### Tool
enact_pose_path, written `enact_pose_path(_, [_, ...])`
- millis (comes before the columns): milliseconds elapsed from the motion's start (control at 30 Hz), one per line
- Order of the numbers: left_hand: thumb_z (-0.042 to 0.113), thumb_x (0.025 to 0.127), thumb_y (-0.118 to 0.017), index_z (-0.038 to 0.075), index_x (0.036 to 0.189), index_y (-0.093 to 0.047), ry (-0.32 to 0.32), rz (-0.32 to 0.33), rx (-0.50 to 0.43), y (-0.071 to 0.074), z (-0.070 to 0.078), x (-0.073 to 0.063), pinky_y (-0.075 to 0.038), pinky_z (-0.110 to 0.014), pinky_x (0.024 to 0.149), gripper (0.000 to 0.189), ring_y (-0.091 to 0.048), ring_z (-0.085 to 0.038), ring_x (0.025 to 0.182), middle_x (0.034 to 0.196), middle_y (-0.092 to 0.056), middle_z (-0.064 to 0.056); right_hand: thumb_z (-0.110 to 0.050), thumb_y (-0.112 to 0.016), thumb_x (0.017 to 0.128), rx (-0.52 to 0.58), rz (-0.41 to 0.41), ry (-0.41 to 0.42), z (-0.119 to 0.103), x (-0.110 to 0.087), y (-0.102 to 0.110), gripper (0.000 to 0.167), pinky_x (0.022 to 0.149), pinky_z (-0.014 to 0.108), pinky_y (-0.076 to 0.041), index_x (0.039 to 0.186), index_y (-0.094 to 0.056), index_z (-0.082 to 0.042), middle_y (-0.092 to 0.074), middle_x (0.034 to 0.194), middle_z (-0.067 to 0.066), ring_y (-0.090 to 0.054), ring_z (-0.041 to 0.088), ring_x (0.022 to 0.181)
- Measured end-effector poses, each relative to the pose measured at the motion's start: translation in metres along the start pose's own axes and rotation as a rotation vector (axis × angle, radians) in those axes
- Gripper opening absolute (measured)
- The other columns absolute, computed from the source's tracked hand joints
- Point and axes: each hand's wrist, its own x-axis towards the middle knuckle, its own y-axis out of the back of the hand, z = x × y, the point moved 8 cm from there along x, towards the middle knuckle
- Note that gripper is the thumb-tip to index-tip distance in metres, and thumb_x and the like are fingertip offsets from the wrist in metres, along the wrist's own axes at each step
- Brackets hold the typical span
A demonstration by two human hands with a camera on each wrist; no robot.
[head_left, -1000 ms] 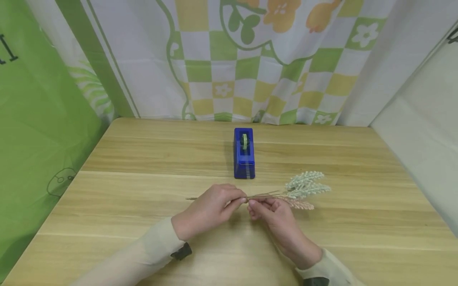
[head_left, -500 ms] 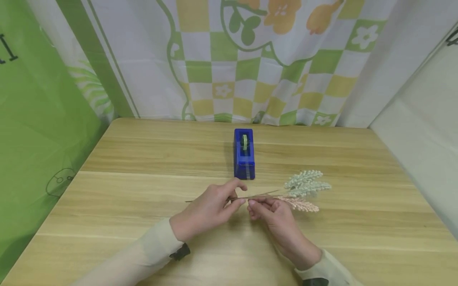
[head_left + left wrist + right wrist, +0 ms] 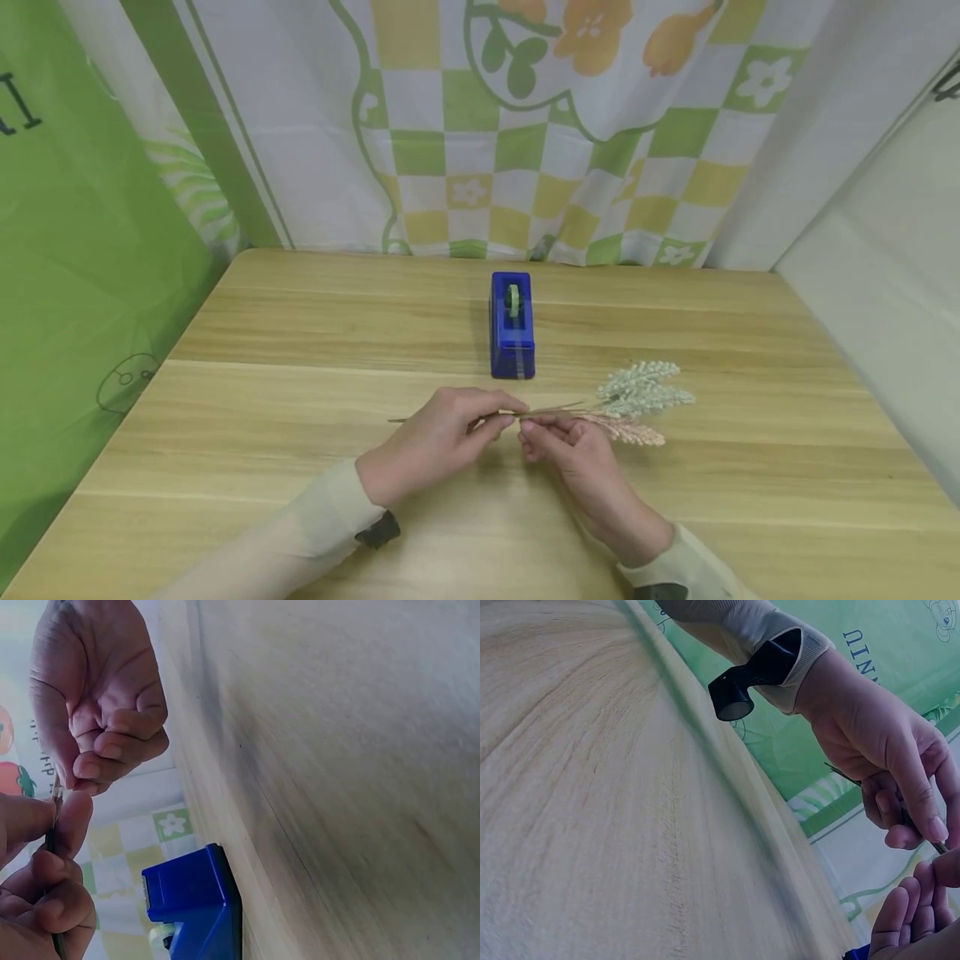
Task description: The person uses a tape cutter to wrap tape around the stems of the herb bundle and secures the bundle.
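Both hands hold a small bunch of artificial wheat stalks close over the table in the head view. Pale green ears [image 3: 645,390] and a pinkish ear [image 3: 626,429] point right, while the thin stems [image 3: 551,409] run left. My left hand [image 3: 446,429] pinches the stems between thumb and index finger, and a stem end [image 3: 397,420] sticks out behind it. Just right of it, my right hand [image 3: 581,462] pinches the bunch with thumb and fingertips. A bit of clear tape [image 3: 57,793] shows on the stems between the hands in the left wrist view.
A blue tape dispenser [image 3: 512,325] with a roll of tape stands beyond the hands at mid-table. Around the wooden table [image 3: 300,308] hang a checked curtain [image 3: 517,150] at the back and a green cloth [image 3: 82,250] at left.
My left index finger lifted off the stems, then came back down on them. The pinkish ear shifted slightly. My right hand stayed in place.
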Motion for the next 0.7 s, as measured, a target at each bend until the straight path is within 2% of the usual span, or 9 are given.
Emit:
enact_pose_path(200, [0.006, 0.104, -0.062, 0.010, 0.120, -0.076, 0.027, 0.002, -0.040, 0.0008, -0.0031, 0.0013, -0.056, -0.017, 0.072, 0.022, -0.067, -0.003, 0.081, 0.112, -0.080, -0.004, -0.003, -0.065, 0.098, 0.003, 0.012, 0.004, -0.0010, 0.0001, -0.0001, 0.019, 0.080, 0.020, -0.058, 0.113, -0.064, 0.008, -0.072, 0.089, -0.006, -0.067, 0.007, 0.085])
enact_pose_path(500, [0.005, 0.104, -0.062, 0.007, 0.119, -0.077, 0.041, -0.004, -0.054, 0.0001, -0.0039, 0.0020, -0.054, -0.017, 0.066, 0.021, -0.070, -0.016, 0.077, 0.105, -0.081, -0.009, -0.001, -0.065, 0.097, 0.009, 0.022, 0.011, -0.0008, -0.0003, 0.0002, 0.020, 0.079, 0.020, -0.058, 0.114, -0.065, 0.008, -0.072, 0.089, -0.008, -0.067, 0.007, 0.085])
enact_pose_path(700, [0.005, 0.104, -0.062, 0.007, 0.118, -0.077, 0.049, -0.002, -0.055, 0.0001, -0.0042, 0.0022, -0.054, -0.017, 0.066, 0.021, -0.069, -0.014, 0.077, 0.105, -0.081, -0.009, -0.001, -0.065, 0.097, -0.009, 0.029, -0.006, 0.0021, -0.0006, 0.0018, 0.029, 0.079, 0.020, -0.058, 0.122, -0.060, 0.013, -0.072, 0.098, -0.002, -0.066, 0.008, 0.086])
